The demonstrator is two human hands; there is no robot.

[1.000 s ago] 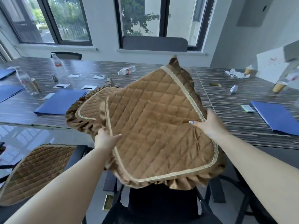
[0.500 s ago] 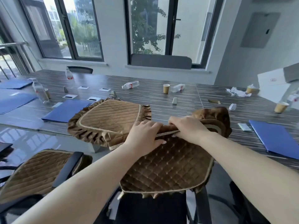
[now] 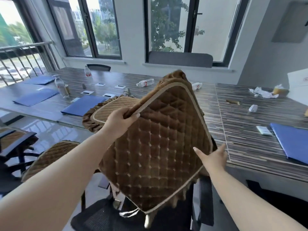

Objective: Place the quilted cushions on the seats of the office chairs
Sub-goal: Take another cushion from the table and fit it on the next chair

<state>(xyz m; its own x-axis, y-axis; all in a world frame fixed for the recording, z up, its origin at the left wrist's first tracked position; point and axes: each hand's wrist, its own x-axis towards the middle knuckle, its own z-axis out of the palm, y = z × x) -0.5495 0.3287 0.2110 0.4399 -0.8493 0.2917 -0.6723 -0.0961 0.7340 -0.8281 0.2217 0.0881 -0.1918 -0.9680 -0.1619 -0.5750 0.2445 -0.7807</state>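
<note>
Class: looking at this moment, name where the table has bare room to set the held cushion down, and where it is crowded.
Bare table lies right of the held cushion, bordered by the blue folder at the right edge and the small white device behind. To the left it is crowded: another cushion, folders and bottles. The black mesh seat below is bare.

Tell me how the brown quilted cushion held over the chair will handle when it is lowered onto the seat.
Probably floppy: the brown quilted cushion hangs bent from the left hand, which pinches its edge, its top corner curling over. Likely light, since that one pinch carries it while the right hand only touches its side. Its ties dangle and may snag the mesh seat.
</note>
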